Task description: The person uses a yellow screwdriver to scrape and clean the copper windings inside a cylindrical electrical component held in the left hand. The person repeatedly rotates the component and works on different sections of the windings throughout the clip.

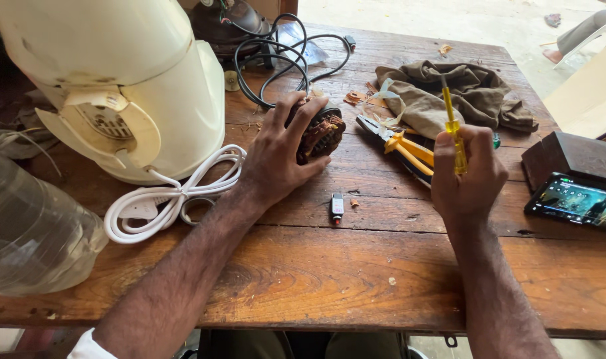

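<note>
Wooden table [303, 279]: cream appliance body [117, 80] at 10 o'clock, white cord [177, 196] coiled beside it. Left hand [276, 156] grasps motor winding [323, 133] at centre. Right hand [469, 176], 3 o'clock, clenched on upright yellow screwdriver [452, 126]. Pliers [399, 146] between hands.

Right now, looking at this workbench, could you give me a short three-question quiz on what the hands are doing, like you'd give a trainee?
1. True or false: the right hand holds a yellow screwdriver upright.
2. What does the left hand grip: A) the white cord bundle, B) the motor winding, C) the phone?
3. Which tool lies on the wooden table between the two hands, in front of the brown cloth?

Key
1. True.
2. B; its fingers wrap over the dark coil part.
3. The yellow-handled pliers.
</note>
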Tool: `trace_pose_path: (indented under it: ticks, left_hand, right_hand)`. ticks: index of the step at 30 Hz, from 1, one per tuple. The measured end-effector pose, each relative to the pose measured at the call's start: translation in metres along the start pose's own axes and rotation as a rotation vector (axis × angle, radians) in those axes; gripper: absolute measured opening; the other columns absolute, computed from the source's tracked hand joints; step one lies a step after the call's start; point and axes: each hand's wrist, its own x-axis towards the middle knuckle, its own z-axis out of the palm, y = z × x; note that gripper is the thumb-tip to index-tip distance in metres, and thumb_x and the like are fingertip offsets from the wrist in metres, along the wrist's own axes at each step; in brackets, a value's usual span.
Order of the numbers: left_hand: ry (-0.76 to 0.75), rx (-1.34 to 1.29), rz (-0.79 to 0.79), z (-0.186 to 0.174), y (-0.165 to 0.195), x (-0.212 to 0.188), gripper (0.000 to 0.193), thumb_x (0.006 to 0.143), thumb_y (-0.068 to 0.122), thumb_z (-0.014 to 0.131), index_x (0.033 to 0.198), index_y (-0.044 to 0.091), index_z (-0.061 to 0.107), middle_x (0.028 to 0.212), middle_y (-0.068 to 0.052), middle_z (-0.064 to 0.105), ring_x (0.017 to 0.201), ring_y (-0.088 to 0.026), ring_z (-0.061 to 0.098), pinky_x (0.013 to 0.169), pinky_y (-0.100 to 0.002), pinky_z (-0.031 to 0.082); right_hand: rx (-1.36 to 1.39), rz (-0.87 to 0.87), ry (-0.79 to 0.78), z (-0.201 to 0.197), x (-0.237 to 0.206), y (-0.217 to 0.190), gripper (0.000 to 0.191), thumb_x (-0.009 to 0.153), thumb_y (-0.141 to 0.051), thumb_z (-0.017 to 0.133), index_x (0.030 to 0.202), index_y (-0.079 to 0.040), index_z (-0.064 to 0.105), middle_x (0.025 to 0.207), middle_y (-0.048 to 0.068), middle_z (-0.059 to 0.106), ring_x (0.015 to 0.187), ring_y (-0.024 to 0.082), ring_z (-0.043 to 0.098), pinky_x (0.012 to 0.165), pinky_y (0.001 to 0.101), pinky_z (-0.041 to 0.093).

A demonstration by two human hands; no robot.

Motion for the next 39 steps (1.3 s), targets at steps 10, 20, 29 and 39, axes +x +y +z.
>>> trace_pose_path:
  ticks: [10,20,29,39]
  left_hand:
    - [0.070,0.014,-0.026,0.002,0.011,0.000,0.093,0.072,0.017,0.093,0.148,0.018,0.040,0.143,-0.019,0.041,0.127,-0.040,0.055,0.096,-0.051,0.065]
    - [0.139,-0.017,-0.122,0.003,0.025,0.004,0.080,0.074,0.004,0.086,0.141,0.018,0.045,0.139,-0.021,0.041,0.123,-0.042,0.056,0.086,-0.043,0.070]
    - [0.140,-0.005,-0.124,-0.006,0.029,0.009,0.080,0.076,0.003,0.085,0.143,0.019,0.046,0.136,-0.020,0.045,0.121,-0.040,0.057,0.091,-0.047,0.066]
    - [0.132,-0.120,-0.102,-0.011,0.017,0.008,0.093,0.073,0.016,0.092,0.148,0.016,0.036,0.136,-0.024,0.044,0.120,-0.043,0.059,0.094,-0.051,0.063]
  right_hand:
    - [0.013,0.033,-0.031,0.000,0.001,-0.002,0.022,0.116,-0.020,0.067,0.105,-0.002,0.062,0.075,0.006,0.062,0.065,0.011,0.060,0.058,0.0284,0.047]
    - [0.015,0.002,-0.044,0.001,0.005,-0.012,0.018,0.113,-0.020,0.066,0.109,-0.003,0.063,0.081,0.006,0.063,0.069,0.014,0.062,0.062,0.0336,0.051]
    - [-0.052,0.020,-0.252,0.013,0.011,-0.032,0.033,0.098,-0.023,0.078,0.124,-0.004,0.069,0.089,0.013,0.075,0.074,0.018,0.073,0.062,0.0320,0.062]
    - [0.124,-0.140,-0.251,0.009,0.014,-0.058,0.017,0.092,-0.016,0.078,0.100,-0.006,0.068,0.095,0.012,0.076,0.084,0.020,0.077,0.071,0.0339,0.062]
